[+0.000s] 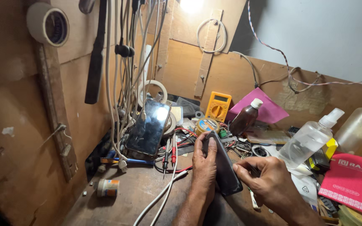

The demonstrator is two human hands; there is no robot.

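My left hand (203, 165) grips a dark smartphone (223, 166) from its left side, thumb on its face, holding it tilted just above the wooden bench. My right hand (268, 180) pinches the phone's right edge with thumb and forefinger; I cannot tell whether it also holds a small tool. A second phone (148, 127) with a glossy black screen leans upright against hanging cables at the back left.
A yellow multimeter (217, 106), brown bottle (244, 117), clear spray bottle (309, 139), frosted bottle (359, 127) and red booklet (350, 181) crowd the back and right. Red and black probes (170, 153), white cables (164, 192), a small jar (108, 188) and tape rolls (47, 24) lie left.
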